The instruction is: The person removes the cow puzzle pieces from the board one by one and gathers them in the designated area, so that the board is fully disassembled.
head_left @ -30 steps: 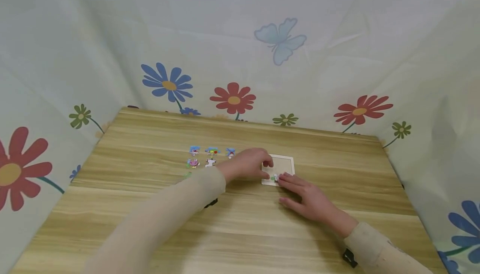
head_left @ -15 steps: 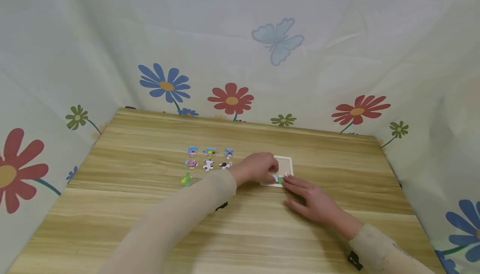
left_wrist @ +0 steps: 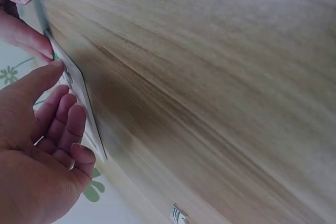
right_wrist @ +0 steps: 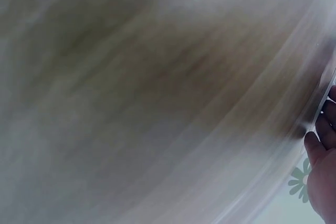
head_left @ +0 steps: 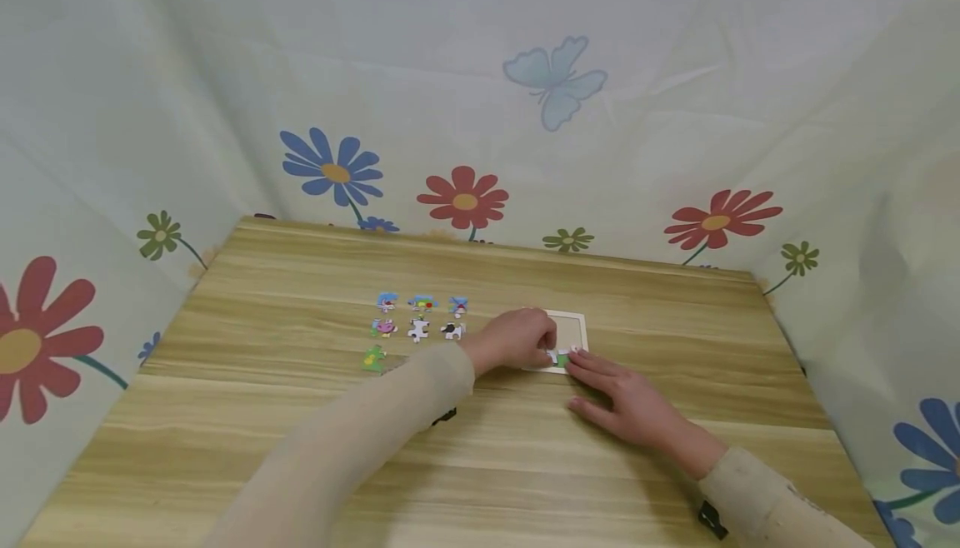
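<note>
In the head view a small square jigsaw tray (head_left: 570, 331) with a pale rim lies on the table. Green-and-white jigsaw pieces (head_left: 561, 359) lie along its near edge, partly covered by my hands. My left hand (head_left: 517, 338) reaches over the tray's left side with fingers curled, its thumb and index finger at a jigsaw piece in the near left corner. That piece is mostly hidden. The left wrist view has the left thumb (left_wrist: 44, 80) at the tray surface. My right hand (head_left: 626, 402) rests with straight fingers on the tray's near right corner.
Several loose jigsaw pieces lie in rows left of the tray, among them a white one (head_left: 418, 330) and a green one (head_left: 373, 358). My left forearm (head_left: 390, 406) crosses the table in front of them. A flowered curtain (head_left: 450, 98) stands behind the table.
My left hand has shifted right and down over the tray's near left corner, its fingers drawn closer together. The right hand has slid slightly right, baring more of the green piece.
</note>
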The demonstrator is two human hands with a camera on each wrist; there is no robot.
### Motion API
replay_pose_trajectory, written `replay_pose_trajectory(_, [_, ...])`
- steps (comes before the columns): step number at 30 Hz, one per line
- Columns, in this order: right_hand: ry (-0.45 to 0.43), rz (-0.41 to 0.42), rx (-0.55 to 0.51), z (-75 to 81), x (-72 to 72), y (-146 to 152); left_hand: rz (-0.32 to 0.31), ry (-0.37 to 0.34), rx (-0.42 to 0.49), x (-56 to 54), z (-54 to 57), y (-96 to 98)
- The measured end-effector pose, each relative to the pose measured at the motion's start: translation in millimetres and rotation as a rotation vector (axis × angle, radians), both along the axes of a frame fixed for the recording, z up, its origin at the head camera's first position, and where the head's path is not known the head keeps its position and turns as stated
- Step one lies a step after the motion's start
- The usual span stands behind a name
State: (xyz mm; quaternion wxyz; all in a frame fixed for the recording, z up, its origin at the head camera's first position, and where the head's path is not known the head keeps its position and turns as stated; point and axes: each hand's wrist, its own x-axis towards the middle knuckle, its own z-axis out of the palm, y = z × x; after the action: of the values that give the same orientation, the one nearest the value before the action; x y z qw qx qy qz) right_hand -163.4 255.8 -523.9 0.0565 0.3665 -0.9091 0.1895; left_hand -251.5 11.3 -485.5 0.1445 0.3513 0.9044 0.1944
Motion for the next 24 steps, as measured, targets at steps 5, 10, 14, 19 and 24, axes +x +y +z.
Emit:
replay_pose_trajectory(5, [-0.005,0.005,-0.001,0.5,-0.5,-0.6,0.017,-0.001,0.011,1.8,1.2,0.2])
replay_pose_trajectory(10, [-0.019,0.0,0.005,0.4,-0.6,-0.8,0.052,0.011,0.0,1.7,-1.8,3.3])
replay_pose_trajectory(14, [-0.018,0.001,0.004,0.9,-0.5,-0.9,0.09,0.002,-0.013,3.1,-2.3,6.4])
replay_pose_trajectory(19, [-0.02,-0.002,0.002,2.1,0.1,-1.2,0.129,-0.013,-0.007,6.0,-0.6,7.8])
replay_pose_trajectory(24, [-0.037,-0.006,0.007,2.8,0.6,-0.7,0.154,-0.03,0.007,8.8,1.1,7.7])
